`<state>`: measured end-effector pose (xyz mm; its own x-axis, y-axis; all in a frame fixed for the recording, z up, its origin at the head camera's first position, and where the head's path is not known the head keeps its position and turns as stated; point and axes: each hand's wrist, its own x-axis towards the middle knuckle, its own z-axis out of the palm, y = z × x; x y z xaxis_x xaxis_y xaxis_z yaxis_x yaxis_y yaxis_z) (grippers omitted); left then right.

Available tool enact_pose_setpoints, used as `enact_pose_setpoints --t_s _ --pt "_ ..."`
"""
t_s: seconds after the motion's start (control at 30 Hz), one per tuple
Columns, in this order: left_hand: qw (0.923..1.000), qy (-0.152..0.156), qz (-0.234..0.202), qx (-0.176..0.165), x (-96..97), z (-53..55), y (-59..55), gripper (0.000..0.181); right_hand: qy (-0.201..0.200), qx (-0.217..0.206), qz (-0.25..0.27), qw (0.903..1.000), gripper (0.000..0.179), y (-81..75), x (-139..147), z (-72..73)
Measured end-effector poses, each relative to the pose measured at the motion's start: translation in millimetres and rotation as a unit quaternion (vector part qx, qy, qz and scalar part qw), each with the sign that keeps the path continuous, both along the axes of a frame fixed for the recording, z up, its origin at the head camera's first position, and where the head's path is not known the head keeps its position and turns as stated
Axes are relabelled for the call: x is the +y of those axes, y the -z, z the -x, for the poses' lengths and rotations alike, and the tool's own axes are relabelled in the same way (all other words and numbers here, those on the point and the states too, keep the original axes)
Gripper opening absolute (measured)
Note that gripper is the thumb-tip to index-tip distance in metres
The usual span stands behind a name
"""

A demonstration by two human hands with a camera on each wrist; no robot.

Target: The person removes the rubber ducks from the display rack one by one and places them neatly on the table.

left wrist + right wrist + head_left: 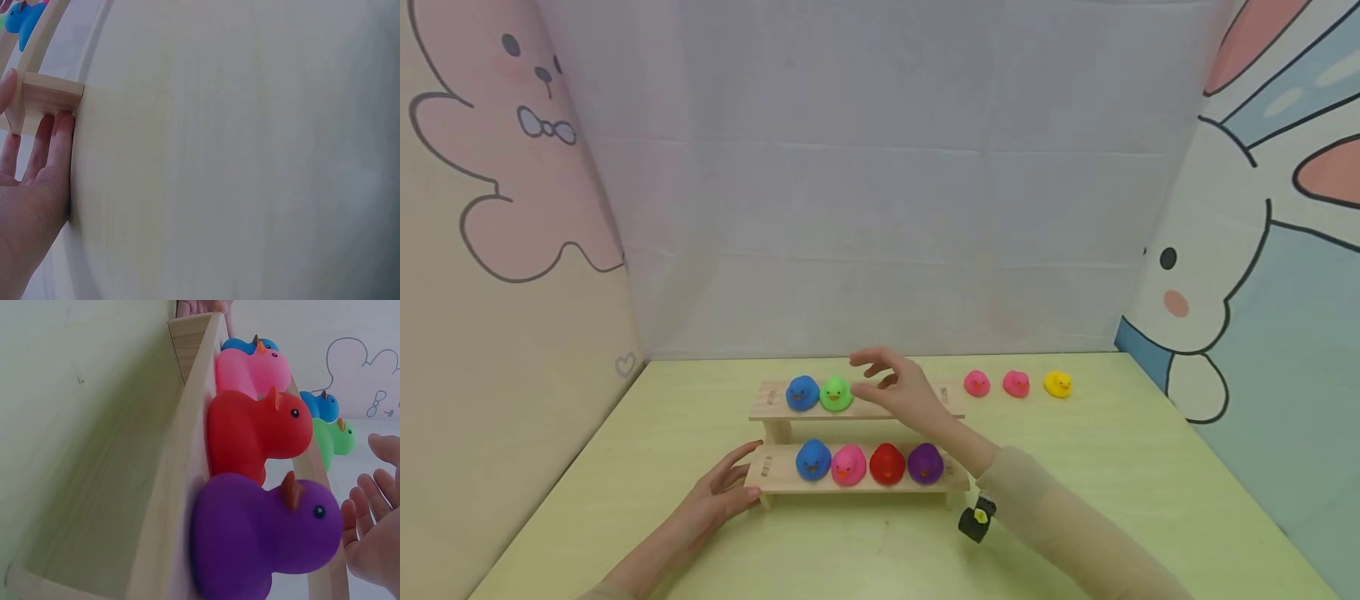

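Observation:
A two-step wooden stand (pixel 865 483) carries several rubber ducks. On its lower step are a blue duck (pixel 813 460), a pink duck (pixel 848 465), a red duck (pixel 887 464) and a purple duck (pixel 926 463). The upper step bears another blue duck (pixel 802 393) and a green duck (pixel 837 394). My left hand (pixel 718 496) holds the lower step's left end, thumb at the front corner and fingers against the end leg (pixel 53 92). Above the upper step, just right of the green duck, my right hand (pixel 902 392) has its fingers spread apart with nothing between them.
Two pink ducks (pixel 977 383) (pixel 1017 384) and a yellow duck (pixel 1058 384) stand in a row on the table (pixel 1112 467), right of the stand. A white curtain (pixel 880 183) closes off the back, with cartoon-printed walls on both sides.

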<state>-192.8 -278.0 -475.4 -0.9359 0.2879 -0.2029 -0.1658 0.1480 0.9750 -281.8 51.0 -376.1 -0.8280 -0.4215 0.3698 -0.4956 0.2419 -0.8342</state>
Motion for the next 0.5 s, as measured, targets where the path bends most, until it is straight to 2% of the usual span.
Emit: enact_pose_setpoints --t_s 0.27,0.5 --pt "0.9999 0.009 -0.01 0.01 0.6 -2.0 -2.7 0.074 -0.016 -0.015 0.012 0.9997 0.041 5.9 -7.7 3.2" --pt "0.9997 0.017 -0.016 0.011 0.3 -2.6 -3.2 0.073 -0.024 -0.026 0.001 0.9994 0.041 7.2 -15.9 2.5"
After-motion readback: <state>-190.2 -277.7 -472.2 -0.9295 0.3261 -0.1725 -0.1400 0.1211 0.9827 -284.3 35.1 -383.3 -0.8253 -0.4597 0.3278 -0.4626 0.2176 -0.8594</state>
